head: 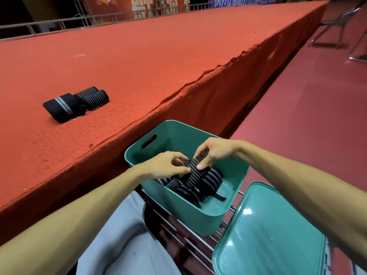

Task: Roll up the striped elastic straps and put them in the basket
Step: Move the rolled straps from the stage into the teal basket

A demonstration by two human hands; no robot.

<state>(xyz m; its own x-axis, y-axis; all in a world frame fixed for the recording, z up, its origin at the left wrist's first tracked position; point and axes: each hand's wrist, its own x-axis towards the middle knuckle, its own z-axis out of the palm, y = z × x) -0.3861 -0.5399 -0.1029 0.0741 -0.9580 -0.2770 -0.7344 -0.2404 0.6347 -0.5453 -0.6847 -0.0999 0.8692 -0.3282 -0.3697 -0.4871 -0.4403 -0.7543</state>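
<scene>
A green plastic basket stands on a metal rack in front of me, beside the red stage. Several rolled black straps with white stripes lie inside it. Over the basket, my left hand and my right hand both pinch one rolled striped strap from either side, just above the other rolls. On the stage at the left lie a striped roll and a black strap with one grey stripe, touching each other.
The basket's green lid leans on the rack at the lower right. The red carpeted stage runs along the left with its edge by the basket. Metal chair legs stand at the far right on the red floor.
</scene>
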